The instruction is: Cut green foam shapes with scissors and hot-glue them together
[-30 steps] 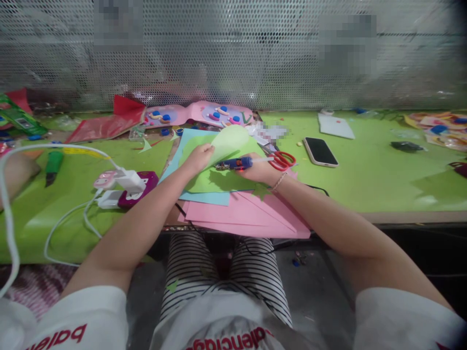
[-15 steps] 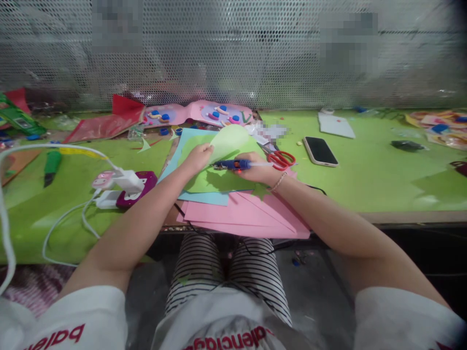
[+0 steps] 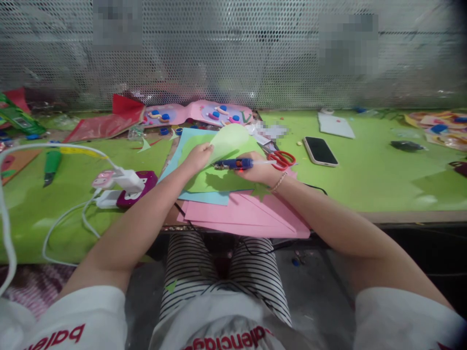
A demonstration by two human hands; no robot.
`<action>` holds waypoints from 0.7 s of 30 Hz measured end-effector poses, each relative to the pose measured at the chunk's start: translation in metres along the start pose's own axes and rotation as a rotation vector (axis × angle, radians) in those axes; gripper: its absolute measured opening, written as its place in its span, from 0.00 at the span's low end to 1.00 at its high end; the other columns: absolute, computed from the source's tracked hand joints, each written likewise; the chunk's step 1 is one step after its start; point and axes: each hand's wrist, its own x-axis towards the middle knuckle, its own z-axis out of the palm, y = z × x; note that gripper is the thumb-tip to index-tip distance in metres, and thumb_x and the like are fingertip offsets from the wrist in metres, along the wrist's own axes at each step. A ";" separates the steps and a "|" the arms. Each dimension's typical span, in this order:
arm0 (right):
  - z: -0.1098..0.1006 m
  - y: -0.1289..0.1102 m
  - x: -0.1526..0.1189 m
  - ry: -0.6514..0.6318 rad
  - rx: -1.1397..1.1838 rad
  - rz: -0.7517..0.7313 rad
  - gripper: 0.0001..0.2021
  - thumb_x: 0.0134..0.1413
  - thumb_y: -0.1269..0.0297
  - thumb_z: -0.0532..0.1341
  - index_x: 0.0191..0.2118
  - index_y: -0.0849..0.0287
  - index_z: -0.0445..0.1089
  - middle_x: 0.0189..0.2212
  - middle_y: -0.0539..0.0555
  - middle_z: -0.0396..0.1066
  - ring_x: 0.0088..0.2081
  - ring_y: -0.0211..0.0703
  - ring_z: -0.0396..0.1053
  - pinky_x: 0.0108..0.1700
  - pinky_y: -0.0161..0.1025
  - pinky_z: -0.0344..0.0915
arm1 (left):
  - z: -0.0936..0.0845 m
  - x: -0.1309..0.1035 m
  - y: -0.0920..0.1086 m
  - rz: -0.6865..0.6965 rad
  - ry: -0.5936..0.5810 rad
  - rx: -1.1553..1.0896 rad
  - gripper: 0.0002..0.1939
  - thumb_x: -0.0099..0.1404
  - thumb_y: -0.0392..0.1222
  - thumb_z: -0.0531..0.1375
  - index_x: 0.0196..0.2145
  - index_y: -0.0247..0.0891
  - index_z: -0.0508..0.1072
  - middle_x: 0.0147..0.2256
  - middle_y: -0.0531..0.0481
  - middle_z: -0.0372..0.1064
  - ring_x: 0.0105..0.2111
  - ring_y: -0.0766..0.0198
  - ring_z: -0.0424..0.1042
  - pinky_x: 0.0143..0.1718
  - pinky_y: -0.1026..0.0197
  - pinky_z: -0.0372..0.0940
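My left hand (image 3: 200, 157) pinches the edge of a pale green paper piece (image 3: 232, 137) with a rounded top, holding it raised above the sheets. Wrapped in my right hand (image 3: 260, 171) is a blue hot glue gun (image 3: 239, 164), its nozzle pointing left toward the paper's lower edge and a clear glue stick poking out behind. Below both hands lies a green paper sheet (image 3: 197, 181) on light blue paper (image 3: 209, 198). Pink paper sheets (image 3: 244, 216) stick out at the table's front edge.
Red-handled scissors (image 3: 281, 159) and a phone (image 3: 321, 151) lie to the right. On the left are a purple power socket (image 3: 148, 181) with white plugs and cables, and a green utility knife (image 3: 52, 165). Decorated pink pieces (image 3: 219, 113) lie behind, before a perforated metal panel (image 3: 233, 53).
The glue gun has shifted very slightly to the right in my right hand. My left hand keeps its hold on the pale green paper. My legs have moved a little.
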 end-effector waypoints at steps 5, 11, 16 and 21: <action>-0.001 -0.005 -0.002 -0.023 0.002 0.015 0.08 0.45 0.65 0.58 0.20 0.60 0.61 0.16 0.49 0.60 0.19 0.32 0.53 0.23 0.33 0.52 | -0.001 0.001 0.000 0.005 0.015 0.008 0.13 0.64 0.47 0.49 0.29 0.39 0.67 0.28 0.50 0.67 0.33 0.59 0.66 0.40 0.58 0.60; -0.005 -0.008 -0.001 -0.042 0.037 0.038 0.07 0.44 0.66 0.58 0.20 0.59 0.61 0.17 0.50 0.62 0.20 0.33 0.56 0.24 0.34 0.53 | -0.005 0.001 -0.001 0.051 0.144 0.124 0.14 0.66 0.45 0.47 0.28 0.39 0.66 0.29 0.47 0.67 0.36 0.56 0.67 0.43 0.56 0.58; -0.001 -0.002 0.002 -0.016 0.054 0.032 0.06 0.46 0.66 0.58 0.23 0.61 0.64 0.20 0.52 0.66 0.22 0.34 0.59 0.26 0.34 0.55 | -0.012 -0.004 0.002 0.093 0.285 0.167 0.13 0.68 0.44 0.47 0.32 0.39 0.68 0.31 0.44 0.70 0.41 0.54 0.69 0.46 0.57 0.59; 0.005 0.006 0.007 0.006 -0.006 0.010 0.08 0.49 0.63 0.58 0.27 0.63 0.69 0.24 0.54 0.69 0.24 0.35 0.60 0.27 0.33 0.54 | -0.014 -0.004 0.004 0.198 0.379 0.060 0.18 0.69 0.48 0.46 0.47 0.37 0.69 0.46 0.41 0.72 0.53 0.54 0.66 0.55 0.57 0.57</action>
